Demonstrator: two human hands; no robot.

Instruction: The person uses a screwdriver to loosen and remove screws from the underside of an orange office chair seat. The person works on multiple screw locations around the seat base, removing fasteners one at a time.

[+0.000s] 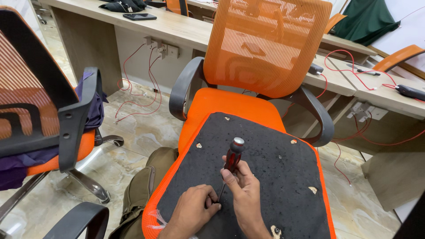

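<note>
1. The screwdriver (231, 163), red and black in the handle with a silver cap, stands tilted on the black underside of an upturned orange seat cushion (274, 177), its tip near the cushion's front edge
2. The right hand (245, 194) is wrapped closed around the lower handle; the left hand (195, 212) pinches at the tip, fingers curled tight, though whether a screw sits there cannot be told
3. Judged: keep the shaft square to the panel, press down while turning, and let the left fingers only steady the tip
4. Counted: one screwdriver, two hands, one loose cushion resting on an orange mesh chair (265, 48), one second chair (40, 115) at left, about five pale mounting spots on the panel
</note>
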